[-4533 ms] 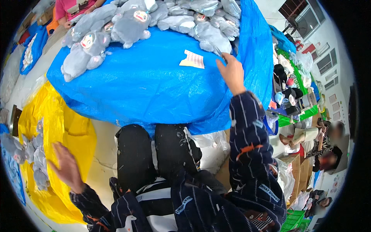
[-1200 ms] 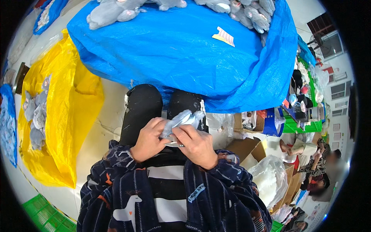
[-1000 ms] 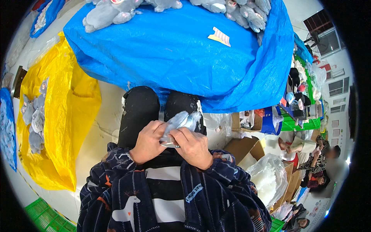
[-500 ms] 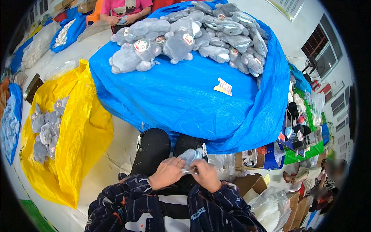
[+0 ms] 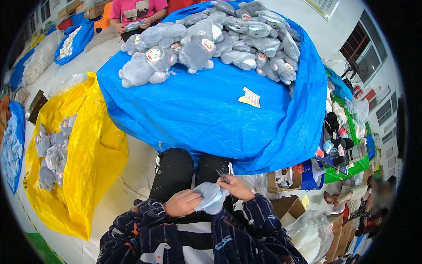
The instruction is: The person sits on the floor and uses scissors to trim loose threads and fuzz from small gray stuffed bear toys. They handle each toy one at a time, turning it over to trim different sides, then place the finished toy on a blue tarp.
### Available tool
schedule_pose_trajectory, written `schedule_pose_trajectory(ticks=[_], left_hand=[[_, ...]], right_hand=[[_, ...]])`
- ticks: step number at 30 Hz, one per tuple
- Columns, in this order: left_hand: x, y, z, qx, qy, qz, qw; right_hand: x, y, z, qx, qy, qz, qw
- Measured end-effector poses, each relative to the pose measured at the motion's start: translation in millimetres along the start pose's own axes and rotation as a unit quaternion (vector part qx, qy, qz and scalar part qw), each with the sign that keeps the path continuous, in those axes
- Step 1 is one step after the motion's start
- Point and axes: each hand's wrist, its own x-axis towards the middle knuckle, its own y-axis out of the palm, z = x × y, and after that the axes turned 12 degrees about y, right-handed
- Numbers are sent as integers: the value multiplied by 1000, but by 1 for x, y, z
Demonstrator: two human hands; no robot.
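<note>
Over my lap, my left hand (image 5: pixel 182 203) pinches the edge of a small grey plush piece (image 5: pixel 211 200), which has a pale bluish strip across it. My right hand (image 5: pixel 236 186) is closed around a pair of small metal scissors (image 5: pixel 223 177), their slim dark ends pointing up and away from the plush. Its fingers also touch the upper right edge of the piece. Ahead of my knees, a blue tarp (image 5: pixel 198 105) bears a heap of grey plush toys (image 5: pixel 147 66), some with printed faces showing.
A yellow sack (image 5: pixel 103 154) with several grey plush toys (image 5: pixel 53 154) stands at left. A small printed paper (image 5: pixel 250 97) lies on the tarp. Cardboard boxes (image 5: pixel 288 207) and a clear bag of white stuffing (image 5: pixel 310 233) are at right. Across the tarp sits a person in pink (image 5: pixel 138 11).
The plush piece has come nearer my body and turned its flat side up. My right hand has shifted slightly right and up, with the scissors now pointing away from the piece.
</note>
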Motion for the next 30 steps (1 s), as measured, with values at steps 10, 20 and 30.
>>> schedule_pose_trajectory(ticks=[10,20,30], left_hand=[[12,-13,1,-50,-134,-31,989],[0,-17,33,-373,-352,-226,828],[30,-20,24,-378,-435,-273,770]], right_hand=[[-19,3,29,160,59,-117,979],[-11,18,64,317,18,-78,945],[-9,29,39,107,-25,-216,970]])
